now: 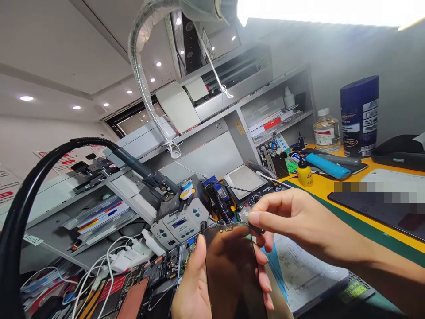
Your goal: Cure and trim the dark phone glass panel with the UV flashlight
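A smartphone with a dark, glossy screen stands upright in my left hand. The thumb presses its left edge and the fingertips wrap round its right edge. At the phone's top right corner, my right hand pinches a small thin grey piece between thumb and forefinger. That piece looks like a flat metal pry card, partly covered by the fingers. Its lower edge is close to the phone's corner; whether it touches is hard to tell.
Behind the phone stands a grey soldering or hot-air station. White cables and a power strip lie left, among phone parts. On the yellow bench to the right are a yellow bottle, a blue spray can and another phone. A lamp hangs above.
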A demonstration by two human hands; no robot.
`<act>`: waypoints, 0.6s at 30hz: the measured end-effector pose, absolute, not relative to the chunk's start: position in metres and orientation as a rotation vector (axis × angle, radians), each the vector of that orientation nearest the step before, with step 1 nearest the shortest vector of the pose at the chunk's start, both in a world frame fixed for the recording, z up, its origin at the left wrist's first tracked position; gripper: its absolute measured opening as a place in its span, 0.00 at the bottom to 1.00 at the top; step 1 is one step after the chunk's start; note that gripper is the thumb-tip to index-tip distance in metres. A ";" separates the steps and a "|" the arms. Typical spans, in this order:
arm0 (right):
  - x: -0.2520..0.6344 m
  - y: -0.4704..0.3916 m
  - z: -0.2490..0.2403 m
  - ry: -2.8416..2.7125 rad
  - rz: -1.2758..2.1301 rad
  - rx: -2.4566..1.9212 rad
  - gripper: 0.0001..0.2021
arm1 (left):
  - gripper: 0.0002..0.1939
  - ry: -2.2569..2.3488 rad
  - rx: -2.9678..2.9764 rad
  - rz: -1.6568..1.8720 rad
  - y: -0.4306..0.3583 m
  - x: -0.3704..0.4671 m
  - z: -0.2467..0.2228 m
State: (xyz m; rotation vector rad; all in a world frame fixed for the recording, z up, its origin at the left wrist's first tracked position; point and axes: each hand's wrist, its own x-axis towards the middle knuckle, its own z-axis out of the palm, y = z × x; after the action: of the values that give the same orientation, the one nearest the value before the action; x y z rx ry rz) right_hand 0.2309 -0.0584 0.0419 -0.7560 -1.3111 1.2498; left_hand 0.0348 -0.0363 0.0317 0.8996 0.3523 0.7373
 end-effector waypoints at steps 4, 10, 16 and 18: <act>0.233 -0.059 0.044 -1.305 1.302 -0.738 0.16 | 0.32 0.306 0.892 0.698 -0.036 0.033 0.032; 0.231 -0.060 0.046 -1.303 1.315 -0.715 0.15 | 0.34 0.348 0.841 0.604 -0.034 0.029 0.036; 0.228 -0.062 0.046 -1.285 1.322 -0.678 0.14 | 0.40 0.396 0.932 0.499 -0.030 0.023 0.036; 0.227 -0.063 0.045 -1.277 1.311 -0.684 0.14 | 0.40 0.398 0.928 0.491 -0.029 0.023 0.034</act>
State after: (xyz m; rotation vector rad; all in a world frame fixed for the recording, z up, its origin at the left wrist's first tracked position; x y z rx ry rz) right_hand 0.2275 -0.0628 0.0448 -0.6845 -1.2765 1.3112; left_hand 0.0235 -0.0285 0.0343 0.9276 0.3978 0.4908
